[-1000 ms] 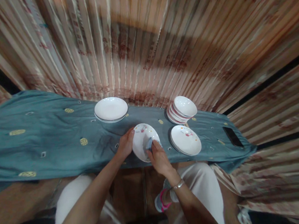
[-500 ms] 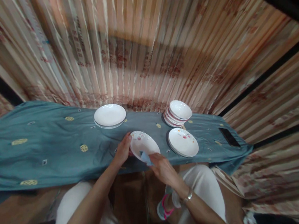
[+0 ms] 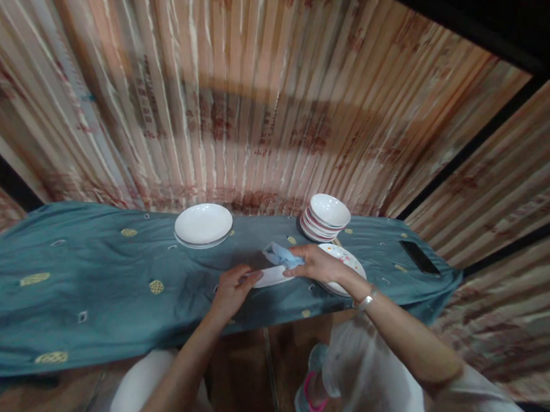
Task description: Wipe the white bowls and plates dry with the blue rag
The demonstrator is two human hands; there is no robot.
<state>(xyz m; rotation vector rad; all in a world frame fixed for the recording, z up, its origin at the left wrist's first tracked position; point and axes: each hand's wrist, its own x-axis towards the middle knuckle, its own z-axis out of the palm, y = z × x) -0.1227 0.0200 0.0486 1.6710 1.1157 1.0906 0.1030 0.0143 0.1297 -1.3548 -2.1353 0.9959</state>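
Note:
My left hand [image 3: 235,290] is closed on the left rim of a white plate [image 3: 271,276], which is tipped so that I see it almost edge-on. At its right end my right hand [image 3: 316,264] is closed, with a light blue cloth [image 3: 280,254] pinched in its fingers against the rim. Just behind my right hand lies a stack of flower-patterned plates [image 3: 352,264], partly hidden by the hand and wrist. The flower print of the held plate is turned out of sight.
Two or more white plates [image 3: 203,225] are stacked at the back left. A stack of several bowls [image 3: 328,217] stands at the back right. A black phone [image 3: 420,257] lies near the right end of the green tablecloth [image 3: 113,302]. Pleated curtains [image 3: 226,119] hang close behind the table.
The plate has tilted from showing its patterned face to nearly edge-on. My right hand has moved up and right with the cloth, from inside the plate to its right rim.

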